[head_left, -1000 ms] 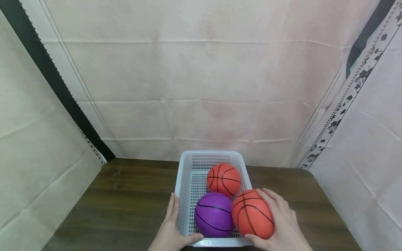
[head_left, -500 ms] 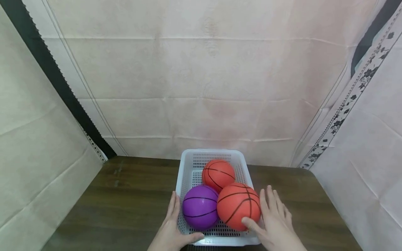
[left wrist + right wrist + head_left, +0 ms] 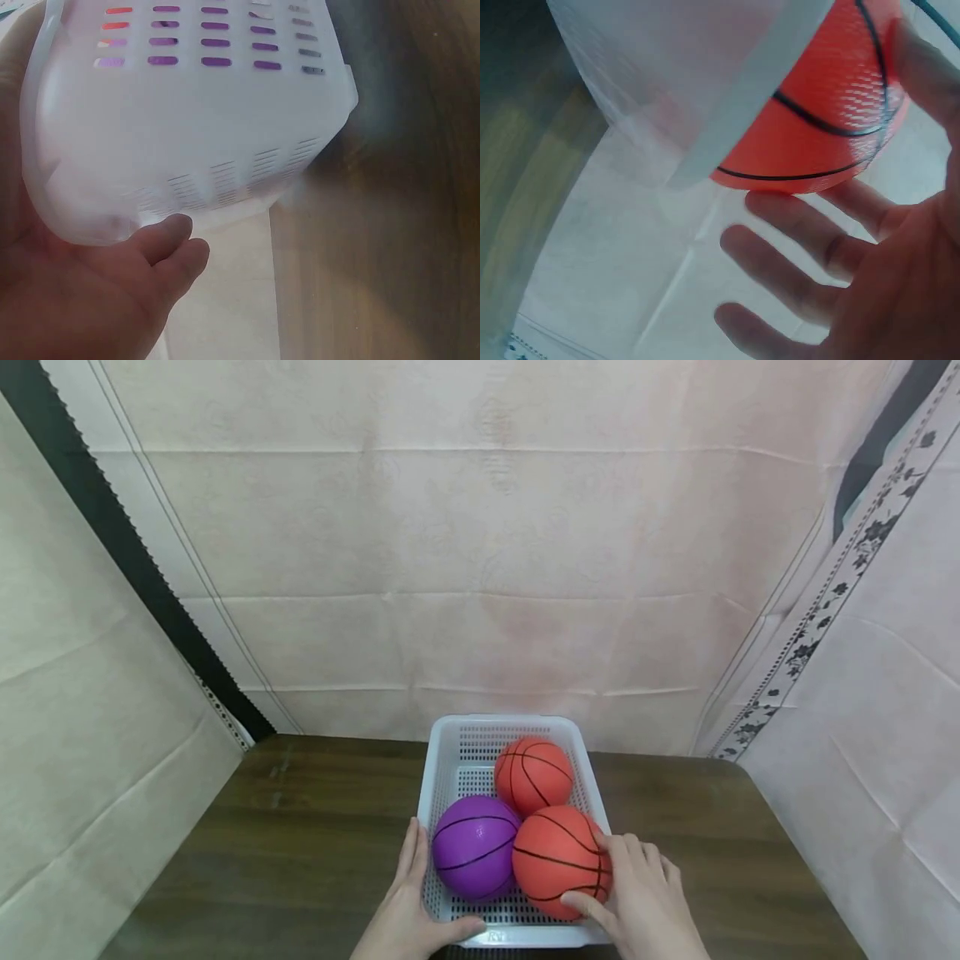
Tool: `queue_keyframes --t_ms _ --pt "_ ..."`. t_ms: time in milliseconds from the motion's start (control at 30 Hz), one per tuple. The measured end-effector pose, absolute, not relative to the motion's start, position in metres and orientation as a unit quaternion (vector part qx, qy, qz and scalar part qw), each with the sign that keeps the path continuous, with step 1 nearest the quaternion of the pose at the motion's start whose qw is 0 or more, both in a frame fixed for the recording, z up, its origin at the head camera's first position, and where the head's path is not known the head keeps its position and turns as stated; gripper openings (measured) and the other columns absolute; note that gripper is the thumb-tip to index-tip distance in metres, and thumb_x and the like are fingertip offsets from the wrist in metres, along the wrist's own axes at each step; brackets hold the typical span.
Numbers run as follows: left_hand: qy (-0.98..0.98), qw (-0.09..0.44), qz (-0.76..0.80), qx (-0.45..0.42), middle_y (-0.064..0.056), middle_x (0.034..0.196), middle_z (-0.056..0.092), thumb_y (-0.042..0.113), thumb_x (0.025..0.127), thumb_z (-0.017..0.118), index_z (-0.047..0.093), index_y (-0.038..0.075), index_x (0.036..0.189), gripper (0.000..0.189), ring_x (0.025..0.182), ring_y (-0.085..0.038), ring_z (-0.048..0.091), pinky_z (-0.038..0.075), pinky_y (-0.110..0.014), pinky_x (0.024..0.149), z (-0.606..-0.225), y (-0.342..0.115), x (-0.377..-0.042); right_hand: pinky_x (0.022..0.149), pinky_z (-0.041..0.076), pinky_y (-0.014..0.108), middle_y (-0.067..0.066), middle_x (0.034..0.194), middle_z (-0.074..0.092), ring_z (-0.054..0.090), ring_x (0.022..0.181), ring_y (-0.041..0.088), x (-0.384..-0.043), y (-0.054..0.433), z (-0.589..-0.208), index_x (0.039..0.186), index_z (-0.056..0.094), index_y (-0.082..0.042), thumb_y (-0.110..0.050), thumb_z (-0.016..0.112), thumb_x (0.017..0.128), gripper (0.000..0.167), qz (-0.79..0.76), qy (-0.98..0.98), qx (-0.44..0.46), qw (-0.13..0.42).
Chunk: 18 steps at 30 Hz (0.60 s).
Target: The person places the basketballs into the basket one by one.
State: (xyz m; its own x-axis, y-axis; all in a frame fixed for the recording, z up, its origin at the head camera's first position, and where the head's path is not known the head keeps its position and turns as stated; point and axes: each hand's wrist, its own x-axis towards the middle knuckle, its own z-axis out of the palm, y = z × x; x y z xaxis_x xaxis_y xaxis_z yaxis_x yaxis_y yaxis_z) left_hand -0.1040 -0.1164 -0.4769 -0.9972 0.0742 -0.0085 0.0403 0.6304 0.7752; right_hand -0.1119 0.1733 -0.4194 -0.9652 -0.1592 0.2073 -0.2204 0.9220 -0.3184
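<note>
A white perforated plastic basket point(image 3: 442, 777) sits on the table with three small basketballs in it. At the back lies an orange basketball point(image 3: 533, 774), and a purple basketball point(image 3: 476, 847) is front left. The front-right orange basketball point(image 3: 558, 860) touches the purple one. My left hand point(image 3: 412, 902) holds the basket's front-left corner, thumb over the front rim and fingers along the outer wall, seen also in the left wrist view. My right hand point(image 3: 645, 893) holds the front-right orange basketball between thumb and fingers; in the right wrist view the ball rises above the basket's rim.
The basket stands on a dark wood table point(image 3: 330, 827). Behind it hangs a pale cloth point(image 3: 480, 543), with more cloth at the left point(image 3: 90, 693) and right point(image 3: 885, 693). A floral trim strip point(image 3: 810, 635) runs down the right cloth.
The front-right orange basketball has shifted left and the purple one left and slightly back. My right hand loosened, then took hold of the orange ball again. My left hand stays at the corner.
</note>
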Motion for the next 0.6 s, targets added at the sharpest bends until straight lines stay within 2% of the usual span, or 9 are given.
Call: queue_keyframes --t_ms 100,200,300,367,433,500,600 --pt "0.903 0.025 0.428 0.034 -0.003 0.163 -0.01 0.066 0.062 0.081 0.005 0.009 0.157 0.134 0.134 -0.049 0.034 0.046 -0.062 0.09 -0.476 -0.115 -0.103 0.09 0.039 0.061 0.01 0.104 0.059 0.051 0.104 0.034 -0.108 0.171 -0.427 0.112 0.058 -0.011 -0.081 0.06 0.069 0.082 0.106 -0.978 0.119 0.132" --pt "0.901 0.031 0.43 0.039 -0.002 0.163 -0.011 0.068 0.062 0.079 0.005 0.009 0.157 0.134 0.134 -0.049 0.033 0.046 -0.062 0.091 -0.475 -0.115 -0.101 0.094 0.038 0.062 0.013 0.108 0.06 0.05 0.108 0.037 -0.103 0.17 -0.437 0.104 0.062 -0.01 -0.083 0.054 0.072 0.08 0.057 -0.977 0.13 0.161" --pt "0.902 0.029 0.428 0.045 -0.002 0.163 -0.011 0.069 0.062 0.079 0.004 0.008 0.156 0.135 0.135 -0.048 0.031 0.045 -0.061 0.093 -0.473 -0.116 -0.1 0.098 0.034 0.064 0.015 0.121 0.057 0.046 0.117 0.038 -0.101 0.169 -0.448 0.085 0.064 -0.011 -0.074 0.054 0.082 0.063 0.044 -0.981 0.127 0.142" --pt "0.904 0.022 0.424 0.046 -0.001 0.162 -0.011 0.069 0.061 0.079 0.005 0.007 0.156 0.136 0.137 -0.046 0.03 0.044 -0.06 0.095 -0.473 -0.117 -0.101 0.097 0.035 0.065 0.016 0.128 0.054 0.044 0.119 0.039 -0.102 0.167 -0.454 0.076 0.066 -0.014 -0.064 0.052 0.09 0.054 0.057 -0.984 0.12 0.119" --pt "0.904 0.019 0.424 0.044 0.0 0.162 -0.011 0.068 0.061 0.08 0.005 0.006 0.156 0.136 0.138 -0.046 0.028 0.043 -0.06 0.096 -0.473 -0.117 -0.101 0.095 0.036 0.066 0.015 0.13 0.051 0.044 0.119 0.04 -0.101 0.165 -0.458 0.065 0.058 -0.02 -0.058 0.052 0.094 0.048 0.077 -0.986 0.107 0.106" --pt "0.902 0.021 0.429 0.045 0.0 0.162 -0.012 0.068 0.061 0.08 0.004 0.006 0.156 0.137 0.138 -0.045 0.026 0.041 -0.06 0.098 -0.474 -0.116 -0.101 0.091 0.038 0.065 0.014 0.127 0.052 0.045 0.116 0.038 -0.099 0.165 -0.459 0.064 0.054 -0.023 -0.058 0.055 0.092 0.045 0.109 -0.982 0.088 0.123" --pt "0.898 0.028 0.436 0.049 -0.001 0.162 -0.012 0.068 0.061 0.08 0.003 0.006 0.156 0.136 0.139 -0.045 0.026 0.041 -0.061 0.098 -0.476 -0.113 -0.102 0.087 0.038 0.063 0.011 0.12 0.055 0.046 0.112 0.036 -0.095 0.168 -0.455 0.067 0.047 -0.026 -0.056 0.066 0.086 0.039 0.167 -0.968 0.06 0.176"
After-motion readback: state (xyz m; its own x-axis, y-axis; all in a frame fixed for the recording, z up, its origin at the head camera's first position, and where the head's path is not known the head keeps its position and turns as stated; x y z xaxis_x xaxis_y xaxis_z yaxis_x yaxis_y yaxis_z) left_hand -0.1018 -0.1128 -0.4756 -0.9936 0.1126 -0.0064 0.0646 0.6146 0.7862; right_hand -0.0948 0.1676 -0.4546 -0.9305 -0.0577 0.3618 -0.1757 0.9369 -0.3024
